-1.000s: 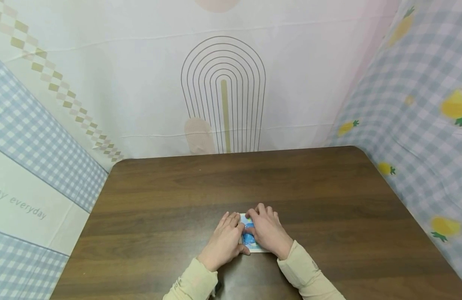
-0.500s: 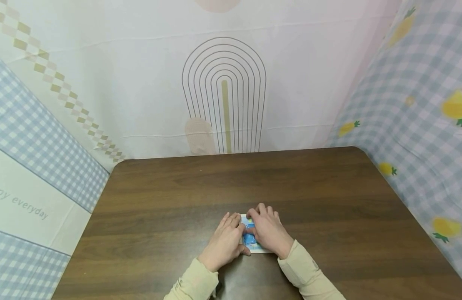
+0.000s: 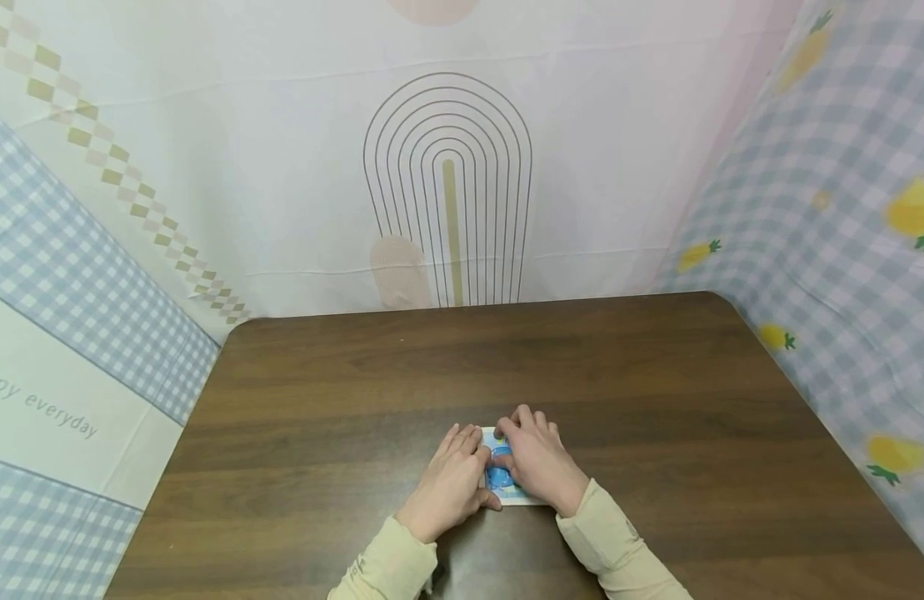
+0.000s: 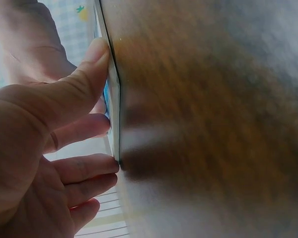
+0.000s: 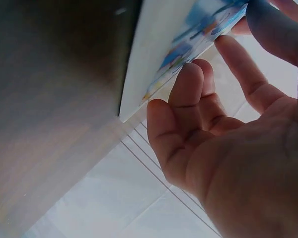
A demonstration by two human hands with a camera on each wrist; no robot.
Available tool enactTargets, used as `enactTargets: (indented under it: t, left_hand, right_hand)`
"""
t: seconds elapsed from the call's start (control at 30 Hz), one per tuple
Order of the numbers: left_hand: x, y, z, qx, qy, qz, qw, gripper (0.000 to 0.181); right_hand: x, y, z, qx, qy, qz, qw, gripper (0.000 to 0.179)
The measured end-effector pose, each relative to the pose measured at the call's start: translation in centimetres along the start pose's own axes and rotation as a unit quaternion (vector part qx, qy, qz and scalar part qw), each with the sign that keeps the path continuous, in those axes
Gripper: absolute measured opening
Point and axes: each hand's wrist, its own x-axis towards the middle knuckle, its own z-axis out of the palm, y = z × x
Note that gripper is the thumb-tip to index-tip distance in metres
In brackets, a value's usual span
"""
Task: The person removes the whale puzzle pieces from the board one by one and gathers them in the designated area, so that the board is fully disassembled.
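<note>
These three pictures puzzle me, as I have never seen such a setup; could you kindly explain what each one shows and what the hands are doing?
No machine here: a person works with two bare hands and wears three cameras. The wide picture comes from the head camera, looking down at a brown table with printed cloths hung behind and beside it. The two close, tilted pictures come from cameras on the wrists, so the table looks upended there. On the table lies a small card with a blue print, the only thing on it. The left hand touches the card's left edge with its fingertips. The right hand lies over the card's right side, fingers at its printed face. Neither hand has lifted it.
</note>
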Motion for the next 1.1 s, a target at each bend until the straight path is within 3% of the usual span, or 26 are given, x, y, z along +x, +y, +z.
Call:
enactTargets:
  t: [0.4,1.1]
  left_hand:
    - [-0.08,-0.22,-0.02,-0.004,0.011,0.003,0.9999,0.050]
    - [-0.06,0.00,-0.13,0.001,0.003,0.004,1.0000,0.049]
  right_hand:
    - [0.13,0.08,-0.13,-0.010,0.014,-0.021,0.9996,0.033]
    - [0.18,0.05,-0.10,0.016,0.002,0.009,0.9998,0.032]
